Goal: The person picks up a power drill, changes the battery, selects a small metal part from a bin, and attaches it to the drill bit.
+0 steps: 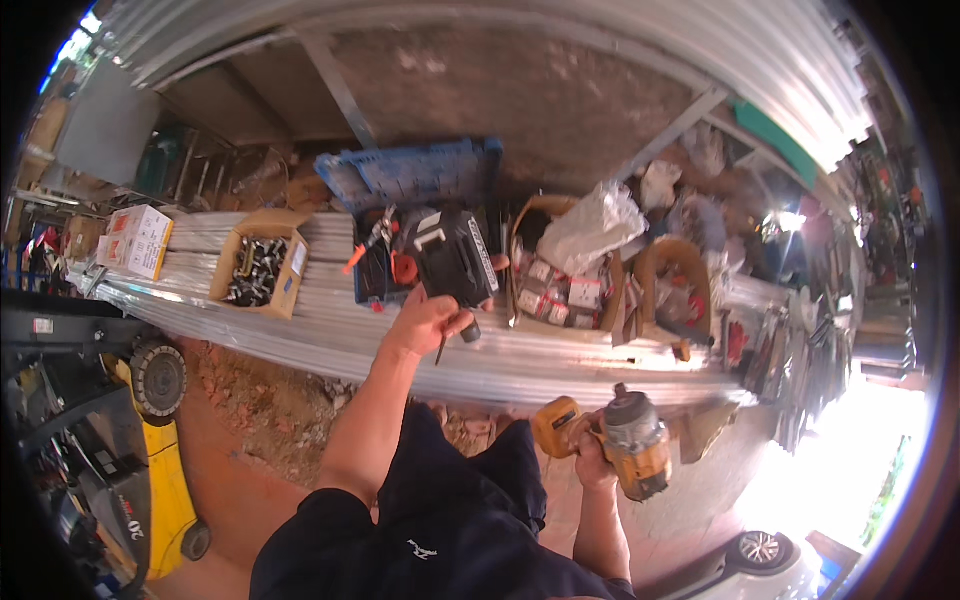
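My left hand point(425, 322) is closed round a black, blocky battery pack point(450, 258) with white markings on it, raised over the front of an open blue tool case point(420, 172). Its fingertips show at the pack's far right edge. Just under the thumb, a dark knob and a thin rod stick out; what they belong to is hidden. Lower and to the right, my right hand point(590, 458) grips a yellow-and-grey impact wrench point(636, 448) by its handle. The wrench's dark square drive points away from me. Inside the case lie orange-and-black tools point(375, 240), partly covered by the pack.
Long metal profiles point(330, 340) form the bench. On them stand a carton of dark metal parts point(290, 290), a carton of small red-and-white boxes point(515, 315) under a plastic bag point(595, 230), and another carton point(650, 262). A yellow floor jack point(170, 490) stands left, a car point(765, 570) lower right.
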